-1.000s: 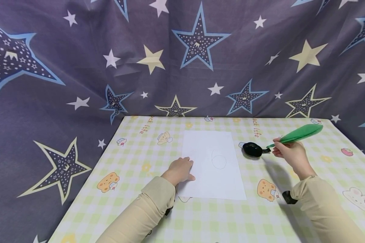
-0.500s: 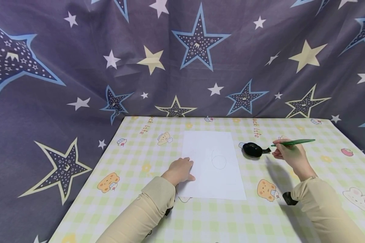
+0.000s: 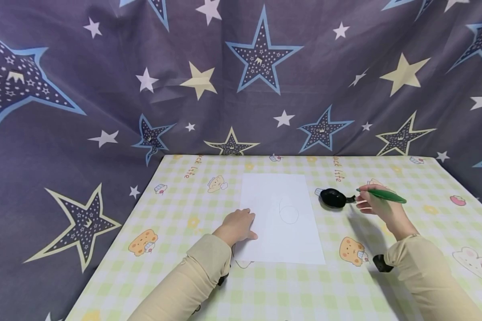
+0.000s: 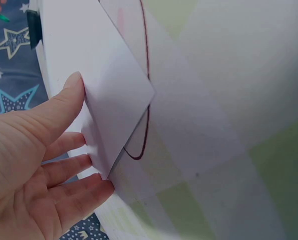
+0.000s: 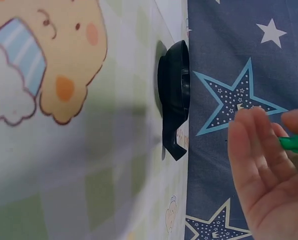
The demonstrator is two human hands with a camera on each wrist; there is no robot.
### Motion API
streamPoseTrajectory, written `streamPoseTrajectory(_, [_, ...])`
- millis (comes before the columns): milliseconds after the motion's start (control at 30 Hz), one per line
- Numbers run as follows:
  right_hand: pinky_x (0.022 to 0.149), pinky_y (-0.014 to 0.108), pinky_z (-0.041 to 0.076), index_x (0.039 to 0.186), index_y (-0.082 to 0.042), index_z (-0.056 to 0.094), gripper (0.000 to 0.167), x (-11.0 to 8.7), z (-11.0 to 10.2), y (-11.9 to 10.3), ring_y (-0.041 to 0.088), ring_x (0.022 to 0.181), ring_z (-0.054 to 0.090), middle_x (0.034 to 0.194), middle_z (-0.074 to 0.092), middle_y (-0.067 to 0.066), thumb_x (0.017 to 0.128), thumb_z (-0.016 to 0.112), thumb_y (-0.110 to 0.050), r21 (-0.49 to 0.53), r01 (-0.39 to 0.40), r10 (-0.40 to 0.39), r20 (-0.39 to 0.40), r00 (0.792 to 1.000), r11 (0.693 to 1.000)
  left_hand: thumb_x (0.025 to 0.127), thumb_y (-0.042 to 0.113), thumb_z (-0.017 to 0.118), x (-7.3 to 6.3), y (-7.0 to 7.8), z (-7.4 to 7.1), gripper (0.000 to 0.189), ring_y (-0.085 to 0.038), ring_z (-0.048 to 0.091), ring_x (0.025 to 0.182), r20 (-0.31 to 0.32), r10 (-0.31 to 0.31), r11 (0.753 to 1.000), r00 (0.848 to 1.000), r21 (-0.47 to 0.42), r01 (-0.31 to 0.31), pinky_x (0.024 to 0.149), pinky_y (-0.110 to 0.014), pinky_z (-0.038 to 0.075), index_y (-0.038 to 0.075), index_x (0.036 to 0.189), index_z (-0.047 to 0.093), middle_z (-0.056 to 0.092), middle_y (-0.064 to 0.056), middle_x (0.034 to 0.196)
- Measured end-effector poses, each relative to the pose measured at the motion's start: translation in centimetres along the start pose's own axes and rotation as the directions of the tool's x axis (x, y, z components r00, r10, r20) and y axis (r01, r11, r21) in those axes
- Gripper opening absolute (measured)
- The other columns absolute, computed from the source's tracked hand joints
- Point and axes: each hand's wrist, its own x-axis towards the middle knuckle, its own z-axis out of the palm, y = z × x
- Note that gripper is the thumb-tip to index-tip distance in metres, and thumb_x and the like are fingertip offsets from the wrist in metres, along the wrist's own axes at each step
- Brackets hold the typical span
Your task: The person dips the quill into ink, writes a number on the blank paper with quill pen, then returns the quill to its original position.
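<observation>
My left hand [image 3: 236, 225] rests along the left edge of a white sheet of paper [image 3: 273, 245], its fingers relaxed. In the left wrist view the thumb lies on the paper [image 4: 114, 80] and the fingertips reach its corner. A thin loop like a 6 is drawn right of the sheet's middle. Between thumb and fingers, my right hand [image 3: 385, 211] pinches a green quill pen [image 3: 385, 195], tip leftward, above the table. Just left of that hand stands a small black dish with a short handle [image 3: 332, 198]; its side shows in the right wrist view, near the green quill pen [image 5: 294, 144].
A green-checked tablecloth [image 3: 176, 276] with cartoon prints covers the table. A dark star-patterned curtain [image 3: 249, 111] hangs behind its far edge and along the sides. Black straps [image 3: 382, 263] show beneath the wrists.
My right hand has turned the quill pen, so its broad end swings from up-right to lower right. That hand shifts slightly left. My left hand and the paper stay put.
</observation>
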Motion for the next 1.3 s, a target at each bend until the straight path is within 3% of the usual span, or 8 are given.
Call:
streamPoseTrajectory(100, [0.071,0.03,0.055,0.127,0.013,0.033,0.04,0.1,-0.1,0.2,0.016,0.078,0.065,0.097,0.061,0.006,0.097,0.044,-0.012,0.002,-0.043,0.043,0.028,0.999,0.999,0.078,0.039,0.07,0.0,0.0,0.0,0.064,-0.03,0.045,0.12,-0.001,-0.001,1.0,1.0,0.002,0.001,0.099,-0.036,0.038,0.004,0.129,0.052,0.046,-0.013,0.135])
streamPoseTrajectory(233, [0.071,0.031,0.055,0.136,0.011,0.025,0.045,0.0,-0.2,0.2,0.018,0.08,0.065,0.099,0.063,-0.006,0.098,0.038,-0.008,0.053,-0.103,0.1,0.066,0.993,0.993,0.078,0.039,0.07,-0.1,0.1,0.0,0.064,-0.03,0.045,0.12,0.001,-0.002,1.0,1.0,0.006,0.002,0.099,-0.036,0.038,0.004,0.129,0.052,0.046,-0.013,0.135])
streamPoseTrajectory(400, [0.07,0.032,0.054,0.135,0.003,0.03,0.039,-0.3,-0.5,-0.2,0.017,0.079,0.065,0.096,0.062,-0.018,0.098,0.026,-0.007,0.212,-0.148,0.132,0.088,0.987,0.966,0.078,0.038,0.071,-0.1,0.2,0.0,0.064,-0.029,0.045,0.121,-0.001,0.0,1.0,1.0,0.006,0.0,0.099,-0.035,0.038,0.004,0.129,0.053,0.046,-0.012,0.135])
streamPoseTrajectory(567, [0.067,0.033,0.055,0.115,-0.01,0.042,0.023,-0.4,-0.7,-0.2,0.022,0.071,0.065,0.095,0.066,-0.006,0.1,0.026,-0.019,0.356,-0.162,0.149,0.065,0.987,0.92,0.078,0.038,0.071,-0.1,0.2,0.0,0.064,-0.029,0.044,0.121,-0.005,0.002,1.0,1.0,-0.002,-0.002,0.099,-0.036,0.038,0.004,0.129,0.053,0.046,-0.012,0.134])
streamPoseTrajectory(667, [0.066,0.032,0.056,0.114,-0.013,0.042,0.033,-0.4,-0.7,-0.4,0.021,0.068,0.066,0.113,0.056,0.017,0.097,0.038,-0.042,0.327,-0.185,0.188,0.024,0.982,0.927,0.078,0.038,0.071,-0.1,0.1,0.0,0.064,-0.029,0.044,0.121,-0.004,0.002,1.0,1.0,-0.006,-0.002,0.099,-0.036,0.038,0.004,0.129,0.052,0.046,-0.012,0.134])
streamPoseTrajectory(800, [0.066,0.031,0.056,0.112,-0.014,0.042,0.04,-0.5,-0.5,-0.7,0.021,0.067,0.066,0.125,0.035,0.032,0.092,0.049,-0.047,0.268,-0.2,0.207,0.002,0.978,0.942,0.078,0.038,0.07,0.0,0.1,0.1,0.064,-0.03,0.044,0.121,0.003,-0.002,1.0,1.0,-0.01,0.002,0.1,-0.036,0.037,0.004,0.13,0.052,0.045,-0.012,0.135])
streamPoseTrajectory(967, [0.064,0.031,0.056,0.104,-0.008,0.041,0.037,-0.5,-0.3,-0.8,0.022,0.066,0.067,0.104,0.049,0.014,0.091,0.055,-0.039,0.264,-0.201,0.207,0.007,0.978,0.943,0.078,0.039,0.07,0.0,0.0,0.1,0.065,-0.03,0.044,0.121,0.009,-0.006,1.0,1.0,-0.013,0.006,0.099,-0.037,0.037,0.004,0.13,0.051,0.045,-0.013,0.135])
streamPoseTrajectory(1300, [0.065,0.031,0.056,0.101,-0.005,0.038,0.026,-0.5,-0.2,-0.4,0.023,0.067,0.067,0.093,0.064,-0.006,0.094,0.053,-0.024,0.335,-0.171,0.162,0.056,0.985,0.927,0.078,0.039,0.07,0.0,0.0,0.0,0.065,-0.03,0.045,0.119,0.008,0.003,1.0,1.0,-0.008,-0.002,0.098,-0.036,0.038,0.004,0.129,0.052,0.046,-0.012,0.134])
